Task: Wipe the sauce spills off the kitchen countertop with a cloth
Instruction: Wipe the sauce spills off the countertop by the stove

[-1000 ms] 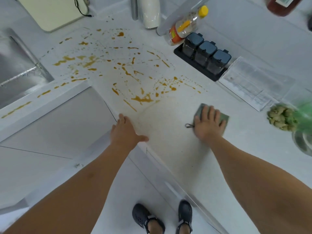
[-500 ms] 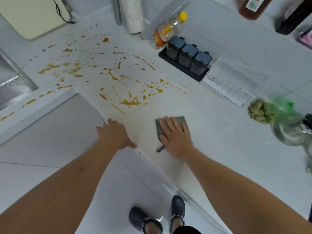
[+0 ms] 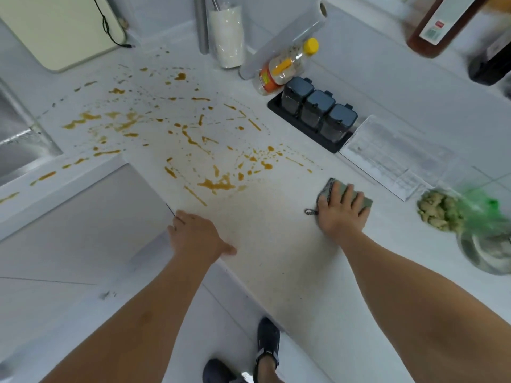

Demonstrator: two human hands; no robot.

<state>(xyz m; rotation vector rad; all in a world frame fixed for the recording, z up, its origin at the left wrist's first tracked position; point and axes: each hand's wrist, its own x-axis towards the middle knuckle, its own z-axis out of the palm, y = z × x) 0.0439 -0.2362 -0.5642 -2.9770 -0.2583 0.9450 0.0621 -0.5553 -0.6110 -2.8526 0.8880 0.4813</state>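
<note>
R hand flat on cloth, bottle label unreadable

Three dark spice jars (one tray), one cloth, two shoes.

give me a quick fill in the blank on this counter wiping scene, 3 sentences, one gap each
1. The right hand presses flat on a grey-green ____.
2. The row in the black rectangular tray holds ____ dark-lidded jars.
3. The clear plastic bottle lying by the tray has a ____ cap.

Missing words: cloth; three; yellow
</note>
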